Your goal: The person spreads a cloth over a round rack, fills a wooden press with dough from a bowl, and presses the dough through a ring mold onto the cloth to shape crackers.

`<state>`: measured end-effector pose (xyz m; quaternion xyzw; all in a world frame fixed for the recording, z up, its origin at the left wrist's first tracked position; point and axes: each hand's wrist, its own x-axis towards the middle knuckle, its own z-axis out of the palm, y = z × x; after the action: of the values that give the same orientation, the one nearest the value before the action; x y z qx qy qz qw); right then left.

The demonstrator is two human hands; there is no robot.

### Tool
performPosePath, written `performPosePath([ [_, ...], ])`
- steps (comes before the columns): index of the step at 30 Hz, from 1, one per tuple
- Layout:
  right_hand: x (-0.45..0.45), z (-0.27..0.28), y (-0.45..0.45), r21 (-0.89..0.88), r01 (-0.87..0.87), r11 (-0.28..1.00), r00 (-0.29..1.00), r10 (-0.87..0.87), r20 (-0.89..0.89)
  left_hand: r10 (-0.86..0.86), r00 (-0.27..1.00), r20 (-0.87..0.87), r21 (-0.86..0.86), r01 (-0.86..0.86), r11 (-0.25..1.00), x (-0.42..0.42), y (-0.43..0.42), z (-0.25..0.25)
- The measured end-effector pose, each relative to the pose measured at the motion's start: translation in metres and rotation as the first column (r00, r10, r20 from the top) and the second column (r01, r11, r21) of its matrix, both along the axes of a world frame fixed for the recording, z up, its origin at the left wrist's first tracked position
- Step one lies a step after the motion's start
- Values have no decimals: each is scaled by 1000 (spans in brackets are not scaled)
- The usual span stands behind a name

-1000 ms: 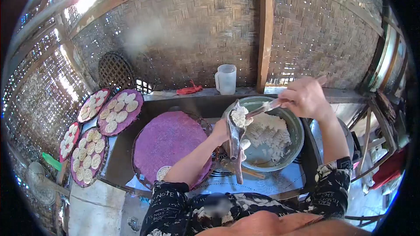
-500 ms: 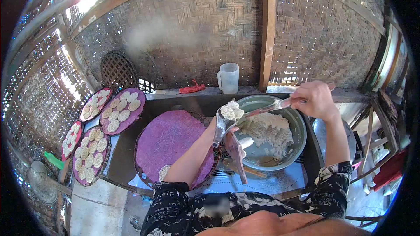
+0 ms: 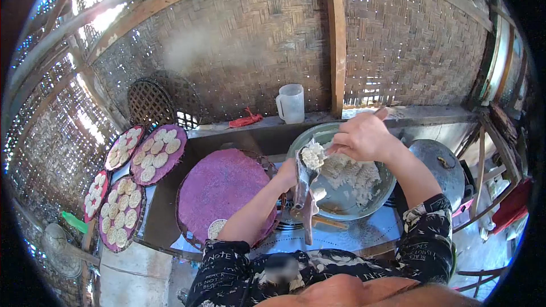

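The right hand (image 3: 362, 136) is closed round a flat brownish stick (image 3: 381, 113); the left hand (image 3: 289, 171) clasps a dark narrow tool (image 3: 303, 185), mid-frame, topped by an off-white crumbly lump (image 3: 312, 156). Light strokes against a steady left grip seem wise, with the lump above the round grey-green basin (image 3: 388, 190), right of centre, to catch crumbs.

Dough (image 3: 355, 179) in basin (image 3: 336, 196), tray (image 3: 224, 185) to left
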<state>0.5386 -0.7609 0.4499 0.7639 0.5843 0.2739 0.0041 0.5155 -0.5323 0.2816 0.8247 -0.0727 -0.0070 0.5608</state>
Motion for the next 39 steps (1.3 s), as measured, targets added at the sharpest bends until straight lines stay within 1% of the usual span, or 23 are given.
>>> performPosePath([
  [1,-2,9,-7,72,30,997,999,-28,-26,-23,998,55,-42,25,999,6,7,-4],
  [2,-4,21,-19,140,59,988,997,-52,-56,-28,997,-70,-255,9,967,10,15,-10],
  [3,1,29,-32,226,67,972,996,-51,-75,-36,981,-189,-453,-54,890,3,16,6],
  [4,4,35,-42,319,77,945,997,-66,-44,-77,997,21,-290,79,954,13,29,-9],
  [5,8,35,-46,349,123,929,992,-112,-52,-115,966,232,-110,144,983,24,43,-22],
  [6,10,33,-48,378,171,910,985,-159,-64,-111,940,324,-142,164,976,19,38,-14],
  [7,14,26,-45,379,157,912,987,-139,-75,-104,905,412,-169,188,968,13,34,-5],
  [8,21,14,-41,383,145,912,989,-121,-86,-162,801,576,73,148,986,18,32,-5],
  [9,26,3,-38,387,134,912,990,-105,-95,-257,667,700,297,55,953,22,31,-4],
  [10,28,-5,-37,413,105,905,989,-52,-137,-120,831,544,26,126,992,14,27,8],
  [11,30,-11,-38,405,104,908,986,-42,-159,-35,947,319,-256,121,959,0,23,17],
  [12,31,-14,-41,396,102,912,983,-31,-182,-12,998,56,-510,39,859,-19,15,35],
  [15,28,-11,-45,379,108,919,971,-15,-239,-105,990,98,-449,138,883,-30,11,65],
  [18,21,2,-46,420,63,905,951,74,-301,-107,991,77,-388,129,913,-16,18,47],
  [21,16,20,-44,307,114,945,983,-63,-171,-99,995,-7,-360,90,929,-8,21,19],
  [26,11,34,-39,236,44,971,999,-36,-40,-101,992,-73,-328,72,942,-7,20,3],
  [28,6,29,-27,174,20,985,1000,-23,18,-89,993,-74,-290,64,955,-6,17,0],
  [32,2,6,4,36,-47,998,997,45,60,-44,997,-63,-183,32,983,-4,7,-9],
  [35,1,-6,14,25,-84,996,996,83,44,-39,997,-64,-189,26,982,-2,6,-13],
  [38,1,16,-7,154,-6,988,1000,5,9,-72,996,-48,-309,54,949,2,20,-8],
  [39,4,26,-19,211,59,976,998,-56,-20,-74,997,-37,-350,57,935,4,26,-6],
])
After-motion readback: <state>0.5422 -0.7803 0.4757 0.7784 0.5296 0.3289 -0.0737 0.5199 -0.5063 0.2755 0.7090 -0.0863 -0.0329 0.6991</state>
